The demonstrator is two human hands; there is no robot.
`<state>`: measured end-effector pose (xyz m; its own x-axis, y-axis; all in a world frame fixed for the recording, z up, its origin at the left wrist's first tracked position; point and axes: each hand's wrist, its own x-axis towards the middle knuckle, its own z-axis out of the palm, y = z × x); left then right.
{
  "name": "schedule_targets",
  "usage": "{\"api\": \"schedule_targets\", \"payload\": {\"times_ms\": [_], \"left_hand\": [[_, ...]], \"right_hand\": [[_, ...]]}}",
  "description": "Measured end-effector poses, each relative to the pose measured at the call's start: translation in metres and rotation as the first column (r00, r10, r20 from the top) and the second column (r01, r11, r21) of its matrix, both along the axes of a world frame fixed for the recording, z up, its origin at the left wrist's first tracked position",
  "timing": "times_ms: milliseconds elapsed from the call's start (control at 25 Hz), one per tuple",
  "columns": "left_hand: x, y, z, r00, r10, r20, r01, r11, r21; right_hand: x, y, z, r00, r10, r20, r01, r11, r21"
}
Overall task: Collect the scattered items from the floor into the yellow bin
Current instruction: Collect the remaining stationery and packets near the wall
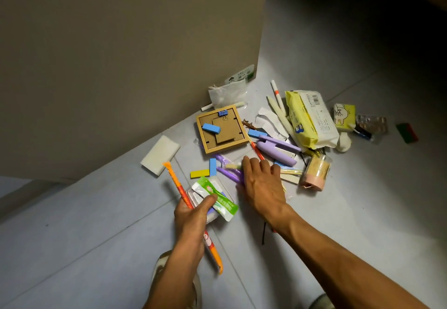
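Clutter of small stationery lay on the grey tiled floor (96, 224) beside a beige wall; the yellow bin was not in view. The left hand (191, 214) was clenched around a bundle: a long orange toothbrush (177, 189) and a green-and-white sachet (219, 200), pinned under the thumb. The right hand (260, 183) rested flat, fingers spread and nearly straight, on purple plastic sticks (227, 172); whether it gripped them I could not tell. Most pieces looked light and stiff, so a pinch at the middle should serve. The thin sticks probably would slip and are better raked together first. The wooden frame (221, 128), square and rigid, with a blue block (211, 128) lying on it, should be taken by an edge. The yellow wipes pack (310, 119) looked soft and glossy, and the clear jar of sticks (315, 172) seemed likely to roll.
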<state>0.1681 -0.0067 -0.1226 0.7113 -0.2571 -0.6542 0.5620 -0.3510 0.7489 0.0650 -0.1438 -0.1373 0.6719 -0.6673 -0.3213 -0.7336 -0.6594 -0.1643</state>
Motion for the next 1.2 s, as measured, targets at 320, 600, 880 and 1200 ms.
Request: {"api": "schedule_targets", "payload": {"times_ms": [320,600,880,1200], "left_hand": [[0.005,-0.021,0.014,0.988,0.092,-0.125,-0.117,0.972,-0.205],[0.002,-0.017,0.019,0.992,0.008,-0.130,-0.030,0.986,-0.167],[-0.016,-0.023,0.024,0.991,-0.064,-0.118,0.044,0.985,-0.165],[-0.052,-0.022,0.025,0.987,-0.108,-0.123,0.092,0.988,-0.123]], "right_hand": [[-0.030,0.003,0.023,0.992,-0.045,0.114,0.060,0.990,-0.128],[-0.026,-0.024,0.007,0.965,-0.256,0.059,0.247,0.961,0.121],[-0.046,-0.011,0.013,0.952,-0.306,-0.004,0.305,0.947,0.101],[-0.132,0.000,0.058,0.635,-0.700,0.326,0.572,0.710,0.410]]}}
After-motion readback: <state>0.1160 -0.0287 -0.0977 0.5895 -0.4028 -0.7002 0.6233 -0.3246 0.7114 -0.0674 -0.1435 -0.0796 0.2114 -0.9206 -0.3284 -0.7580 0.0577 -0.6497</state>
